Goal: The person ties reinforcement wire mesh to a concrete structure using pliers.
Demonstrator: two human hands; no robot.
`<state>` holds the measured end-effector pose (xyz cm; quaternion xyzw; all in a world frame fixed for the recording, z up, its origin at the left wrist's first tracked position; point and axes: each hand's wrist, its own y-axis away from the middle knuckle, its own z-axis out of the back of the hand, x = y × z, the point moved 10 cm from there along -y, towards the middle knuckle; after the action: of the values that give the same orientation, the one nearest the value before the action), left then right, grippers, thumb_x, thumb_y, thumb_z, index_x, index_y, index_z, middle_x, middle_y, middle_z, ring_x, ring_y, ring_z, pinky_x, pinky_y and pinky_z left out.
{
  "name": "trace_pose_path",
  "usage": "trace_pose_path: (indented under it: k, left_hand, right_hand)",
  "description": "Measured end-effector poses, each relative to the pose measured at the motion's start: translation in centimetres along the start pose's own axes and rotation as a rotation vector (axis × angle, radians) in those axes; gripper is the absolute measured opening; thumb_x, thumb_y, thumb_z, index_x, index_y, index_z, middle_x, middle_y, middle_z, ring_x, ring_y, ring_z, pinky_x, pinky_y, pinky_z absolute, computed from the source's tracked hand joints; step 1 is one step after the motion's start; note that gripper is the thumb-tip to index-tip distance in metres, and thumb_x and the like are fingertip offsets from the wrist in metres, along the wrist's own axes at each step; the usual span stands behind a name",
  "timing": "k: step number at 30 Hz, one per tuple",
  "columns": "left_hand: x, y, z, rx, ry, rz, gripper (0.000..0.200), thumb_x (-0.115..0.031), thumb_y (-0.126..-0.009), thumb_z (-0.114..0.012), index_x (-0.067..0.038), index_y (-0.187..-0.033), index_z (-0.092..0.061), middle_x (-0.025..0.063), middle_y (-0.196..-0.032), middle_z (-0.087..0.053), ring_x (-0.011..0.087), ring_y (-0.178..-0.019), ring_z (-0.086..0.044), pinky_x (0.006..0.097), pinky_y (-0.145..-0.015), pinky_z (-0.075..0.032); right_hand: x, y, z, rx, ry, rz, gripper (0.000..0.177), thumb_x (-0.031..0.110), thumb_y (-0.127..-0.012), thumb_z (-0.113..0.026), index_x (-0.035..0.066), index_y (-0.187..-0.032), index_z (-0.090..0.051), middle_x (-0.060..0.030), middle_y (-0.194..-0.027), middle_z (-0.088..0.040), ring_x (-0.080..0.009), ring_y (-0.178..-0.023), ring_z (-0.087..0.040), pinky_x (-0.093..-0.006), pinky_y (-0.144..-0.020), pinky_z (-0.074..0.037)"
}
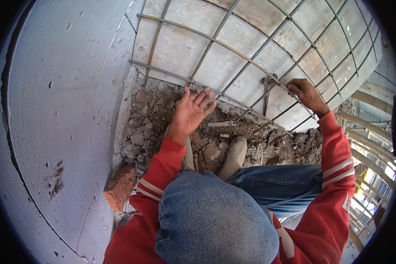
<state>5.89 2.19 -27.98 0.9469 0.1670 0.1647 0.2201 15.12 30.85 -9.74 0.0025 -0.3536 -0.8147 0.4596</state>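
Note:
My left hand (191, 109) is held palm up with its fingers spread, just below the lower bar of the rebar grid (244, 56), holding nothing. On the right, my right hand (307, 93) has its fingers curled at a bar of the grid, closed on that bar. Pincers (267, 94) hang on the grid to the left of my right hand, their jaws at the bar and their handles pointing down. Behind the bars stand pale wooden panels (193, 46).
A grey concrete wall (61, 97) rises on the left, with a red brick (120, 188) at its foot. Rubble and soil (138, 123) lie around my boots (234, 154). Wooden poles (372, 127) stand at the far right.

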Motion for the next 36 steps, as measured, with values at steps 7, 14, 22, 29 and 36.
trace_pose_path:
  k: [7, 14, 22, 29, 36]
  left_hand:
    - [0.4, -1.1, -0.7, 0.199, 0.112, 0.142, 0.038, -0.043, -0.100, -0.057, -0.006, -0.110, -0.060, 0.0007, -0.089, -0.057, 0.0128, -0.081, -0.054, 0.0282, -0.074, -0.047]
    - [-1.3, -1.5, 1.3, 0.079, -0.112, 0.199, 0.028, -0.038, -0.101, -0.060, -0.010, -0.097, -0.059, -0.0046, -0.074, -0.048, 0.0075, -0.065, -0.044, 0.0224, -0.057, -0.037]
    - [-3.9, 0.1, 1.0, -0.195, -0.534, 0.098, 0.022, -0.030, -0.100, -0.064, -0.009, -0.098, -0.061, -0.0063, -0.074, -0.049, 0.0049, -0.063, -0.044, 0.0214, -0.054, -0.034]
    - [-4.8, 2.3, 1.9, -0.244, -0.522, -0.226, 0.026, -0.017, -0.095, -0.071, -0.001, -0.115, -0.066, 0.0045, -0.094, -0.067, 0.0089, -0.070, -0.058, 0.0235, -0.059, -0.048]
    - [-7.7, 4.0, 0.3, -0.381, -1.013, -0.328, 0.020, -0.006, -0.093, -0.069, 0.007, -0.108, -0.070, 0.0112, -0.088, -0.073, 0.0107, -0.066, -0.063, 0.0240, -0.056, -0.050]
  right_hand:
    - [-3.4, 4.1, 2.8, -0.489, -0.049, -0.215, 0.029, 0.020, -0.100, -0.049, -0.005, -0.097, -0.064, -0.0111, -0.074, -0.064, -0.0196, -0.068, -0.059, -0.0352, -0.065, -0.046]
    - [-7.9, 14.5, 11.6, -1.020, -0.539, -0.167, 0.028, 0.032, -0.104, -0.050, 0.007, -0.093, -0.059, 0.0030, -0.076, -0.045, -0.0079, -0.067, -0.038, -0.0224, -0.062, -0.031]
    - [4.3, 26.8, 22.6, -1.402, -0.715, 0.509, 0.048, 0.050, -0.097, -0.054, 0.002, -0.103, -0.056, -0.0035, -0.078, -0.058, -0.0158, -0.066, -0.051, -0.0295, -0.057, -0.044]
    - [15.4, 13.3, 15.8, 0.126, -1.845, 0.786, 0.050, 0.023, -0.097, -0.062, -0.006, -0.136, -0.050, -0.0120, -0.101, -0.065, -0.0115, -0.064, -0.048, -0.0203, -0.048, -0.042]
    - [14.8, 4.3, -11.5, 0.524, -1.315, -0.416, 0.051, -0.002, -0.079, -0.050, -0.006, -0.129, -0.049, -0.0014, -0.083, -0.052, -0.0083, -0.062, -0.045, -0.0212, -0.052, -0.041]
